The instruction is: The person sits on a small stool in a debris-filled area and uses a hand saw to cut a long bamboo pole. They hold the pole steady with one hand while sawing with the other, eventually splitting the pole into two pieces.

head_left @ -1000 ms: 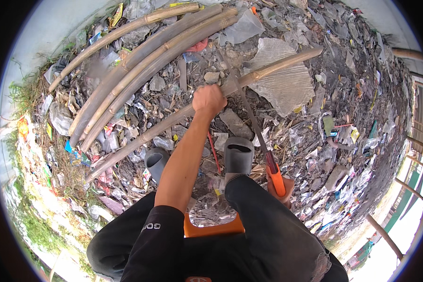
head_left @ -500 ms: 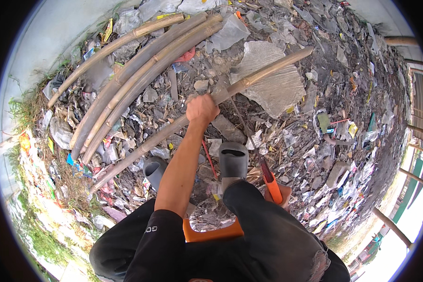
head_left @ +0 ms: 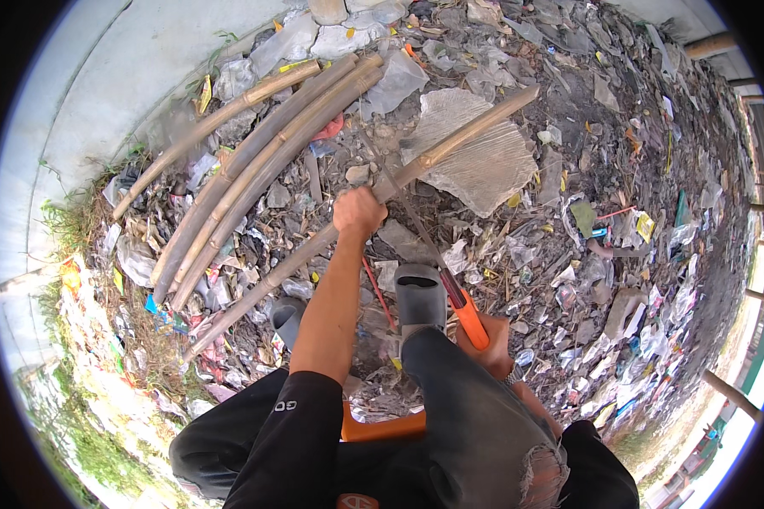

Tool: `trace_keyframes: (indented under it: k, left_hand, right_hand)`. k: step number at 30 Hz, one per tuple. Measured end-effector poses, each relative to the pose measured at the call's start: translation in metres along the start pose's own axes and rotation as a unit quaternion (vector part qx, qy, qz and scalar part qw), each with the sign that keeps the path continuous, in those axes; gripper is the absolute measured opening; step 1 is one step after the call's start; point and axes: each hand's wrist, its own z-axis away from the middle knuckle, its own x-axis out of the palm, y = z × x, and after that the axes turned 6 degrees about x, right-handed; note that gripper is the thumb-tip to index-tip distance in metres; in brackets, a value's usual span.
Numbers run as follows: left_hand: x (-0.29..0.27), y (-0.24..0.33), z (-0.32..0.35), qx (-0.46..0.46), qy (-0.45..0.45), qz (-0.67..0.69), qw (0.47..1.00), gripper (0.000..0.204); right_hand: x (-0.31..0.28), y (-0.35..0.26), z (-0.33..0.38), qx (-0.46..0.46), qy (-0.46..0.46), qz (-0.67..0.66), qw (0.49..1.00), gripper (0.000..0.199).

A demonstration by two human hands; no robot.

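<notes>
My left hand [head_left: 359,211] is closed around a long bamboo pole [head_left: 267,283] that slants from the lower left to the upper right. The pole's far part lies across a flat grey slab [head_left: 484,174]. My right hand [head_left: 494,346], beside my right knee, grips a handsaw by its orange handle [head_left: 470,323]. The saw's narrow blade [head_left: 422,227] crosses the pole just right of my left hand, and its thin tip end sticks out beyond the far side. Whether the teeth have cut into the bamboo I cannot tell.
Several bamboo poles [head_left: 259,157] lie side by side at the upper left. Plastic scraps and rubble [head_left: 569,280] cover the ground. A pale wall [head_left: 85,102] bounds the left. My grey shoes [head_left: 420,295] stand close to the pole, and an orange seat [head_left: 384,427] is beneath me.
The saw and my right hand have moved forward and to the left, so more blade passes beyond the pole. My left hand keeps its hold. The whole view has shifted slightly.
</notes>
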Motion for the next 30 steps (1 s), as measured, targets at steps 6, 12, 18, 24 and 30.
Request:
trace_keyframes:
  k: [6, 12, 18, 24, 30]
  left_hand:
    - [-0.003, 0.002, -0.002, 0.015, 0.022, -0.003, 1.0, 0.045]
    - [-0.001, 0.0, -0.001, 0.026, 0.027, -0.017, 0.999, 0.042]
    - [0.007, -0.008, 0.002, 0.043, 0.044, -0.007, 0.998, 0.044]
    - [0.008, -0.017, -0.001, 0.051, 0.01, 0.01, 0.999, 0.052]
    - [-0.015, -0.016, -0.002, 0.034, -0.047, 0.061, 0.996, 0.06]
  right_hand:
    - [-0.014, 0.0, -0.01, -0.012, 0.017, -0.006, 1.0, 0.015]
    - [-0.025, -0.001, -0.014, -0.029, 0.017, -0.02, 0.999, 0.018]
    - [-0.017, 0.0, -0.012, -0.019, 0.014, -0.005, 1.0, 0.017]
    - [0.001, 0.001, -0.003, -0.008, 0.039, 0.034, 0.999, 0.018]
    - [0.017, 0.009, 0.002, -0.021, 0.046, 0.022, 0.998, 0.02]
